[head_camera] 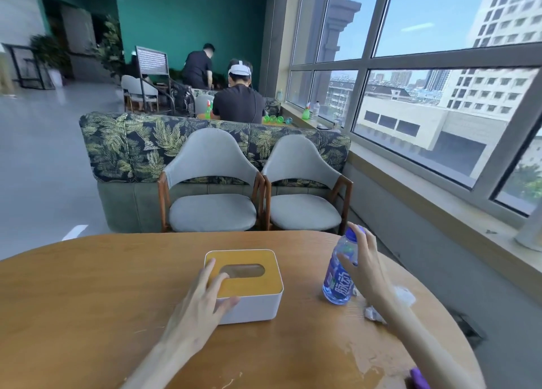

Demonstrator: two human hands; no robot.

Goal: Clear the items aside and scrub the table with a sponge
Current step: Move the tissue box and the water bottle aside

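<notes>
Two hands work over the round wooden bench (88, 300), whose near edge and right rim run out of the picture. We cannot make out the purple thing (419, 378) at the bottom edge, cut off by the border. The crumpled white scraps (372, 313) lie partly hidden behind the right forearm, and we cannot tell what they are. Pale worn patches mark the bench surface near them.

The white rectangular tissue box with a yellow wooden lid (249, 289) sits at the middle of the bench, its long axis running left to right and its oval slot facing up. The left hand (202, 297) rests on its near left corner, fingers spread on the lid and thumb against the front wall.

The clear plastic bottle with a blue label and purple cap (340, 271) stands to the right of the box, apart from it, tilted slightly with the cap leaning right and away from us. The right hand (363, 265) curls round its upper part, covering most of the cap.

Beyond the bench stand two grey chairs (211, 183).
</notes>
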